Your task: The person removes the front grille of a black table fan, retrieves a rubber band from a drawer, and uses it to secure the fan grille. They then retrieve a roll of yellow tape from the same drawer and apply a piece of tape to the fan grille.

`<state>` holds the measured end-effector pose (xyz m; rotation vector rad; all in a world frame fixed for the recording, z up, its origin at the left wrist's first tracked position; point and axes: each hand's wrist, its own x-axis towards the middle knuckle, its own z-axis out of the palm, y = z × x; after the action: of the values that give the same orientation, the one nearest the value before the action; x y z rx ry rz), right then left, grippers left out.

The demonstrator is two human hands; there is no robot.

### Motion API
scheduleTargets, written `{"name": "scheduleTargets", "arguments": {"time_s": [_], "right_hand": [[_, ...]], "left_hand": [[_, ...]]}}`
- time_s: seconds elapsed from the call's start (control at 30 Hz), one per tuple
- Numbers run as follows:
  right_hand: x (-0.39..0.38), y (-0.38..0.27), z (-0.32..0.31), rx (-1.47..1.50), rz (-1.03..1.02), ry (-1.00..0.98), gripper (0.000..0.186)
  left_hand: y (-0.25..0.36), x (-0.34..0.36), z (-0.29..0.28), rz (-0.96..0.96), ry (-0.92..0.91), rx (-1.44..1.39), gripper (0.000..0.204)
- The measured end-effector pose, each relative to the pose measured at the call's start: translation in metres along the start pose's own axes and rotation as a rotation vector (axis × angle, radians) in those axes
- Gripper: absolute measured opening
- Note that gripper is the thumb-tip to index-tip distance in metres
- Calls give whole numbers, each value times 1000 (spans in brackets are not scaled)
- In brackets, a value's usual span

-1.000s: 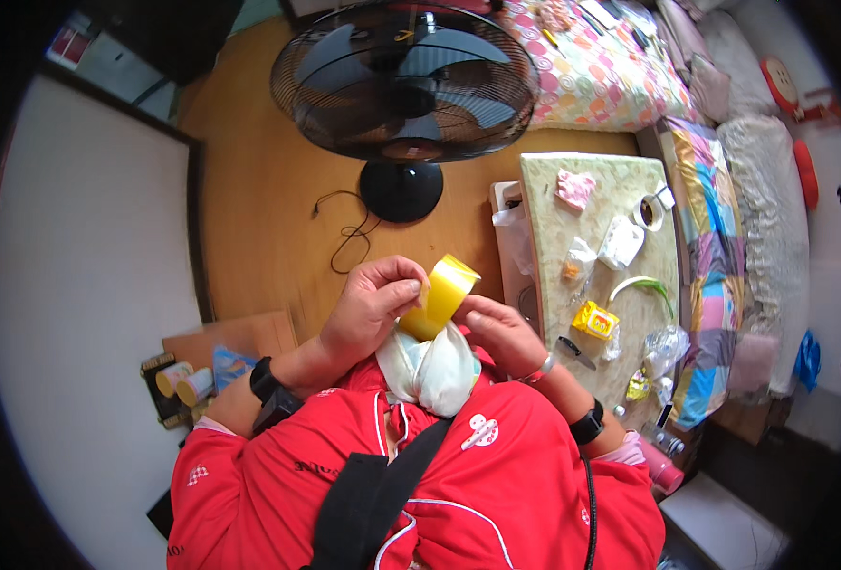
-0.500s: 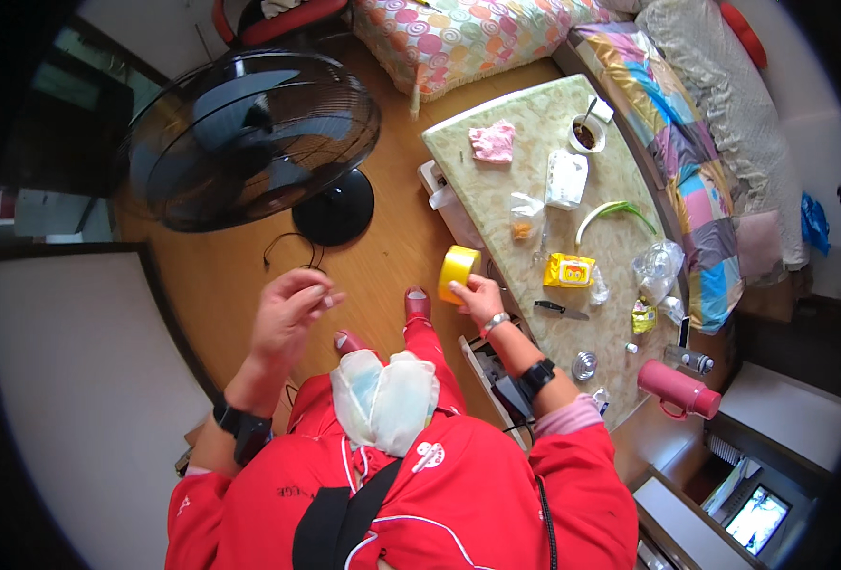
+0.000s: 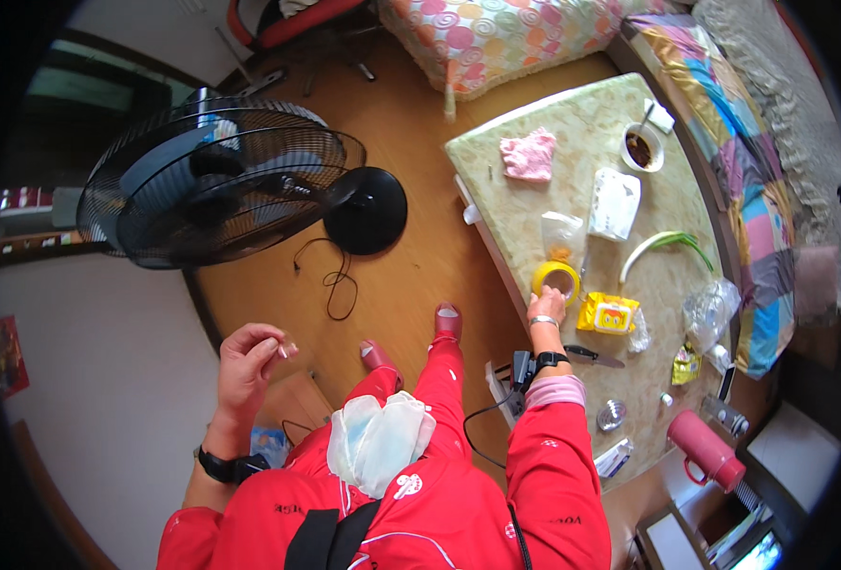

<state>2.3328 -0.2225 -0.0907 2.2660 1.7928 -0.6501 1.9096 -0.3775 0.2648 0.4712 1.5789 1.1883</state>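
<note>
My right hand (image 3: 548, 306) is at the table's near-left edge, its fingers on a roll of yellow tape (image 3: 540, 275) that rests on or just over the tabletop. Beside the roll are a clear bag with something orange in it (image 3: 561, 236) and a yellow pack of wipes (image 3: 609, 313). A black-handled knife (image 3: 595, 356) lies close to my right wrist. My left hand (image 3: 248, 366) is raised in the air at the left, thumb and fingers pinched together. Something small and pale shows at its fingertips, too small to name.
A black standing fan (image 3: 211, 180) stands on the floor at the left, its cord trailing. The marbled table (image 3: 496, 204) also bears a pink cloth (image 3: 529, 155), a bowl with a spoon (image 3: 642, 147), a tissue pack (image 3: 615, 204), a green onion (image 3: 663, 245) and a pink thermos (image 3: 706, 448).
My right hand has carried the tape roll rightward from beside the table to the tabletop. My left hand has moved left and lower, still pinched. The view has shifted.
</note>
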Motion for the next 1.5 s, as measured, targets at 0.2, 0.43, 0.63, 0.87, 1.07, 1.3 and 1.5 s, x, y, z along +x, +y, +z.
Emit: {"name": "scheduleTargets", "arguments": {"time_s": [0.2, 0.43, 0.63, 0.87, 1.07, 1.3, 1.5], "right_hand": [[5, 5, 0, 107, -27, -24, 39], [-68, -124, -145, 1030, -289, -770, 34], [-215, -262, -277, 1259, -955, -1007, 45], [-290, -329, -293, 1171, -1129, -467, 41], [-317, -369, -283, 1311, -1056, -344, 19], [-342, -396, -304, 810, -1246, 143, 14], [-357, -417, -317, 580, -1312, 382, 13]], "left_hand": [[27, -10, -1, 141, 1, 140, 16], [50, -31, 17, 259, 54, 218, 17], [71, -44, 32, 552, 59, 44, 16], [95, -41, -7, 774, 156, 45, 15], [100, -26, -60, 761, 27, 3, 15], [114, -10, -106, 761, -79, 100, 14], [135, -1, -130, 964, -72, 268, 19]]}}
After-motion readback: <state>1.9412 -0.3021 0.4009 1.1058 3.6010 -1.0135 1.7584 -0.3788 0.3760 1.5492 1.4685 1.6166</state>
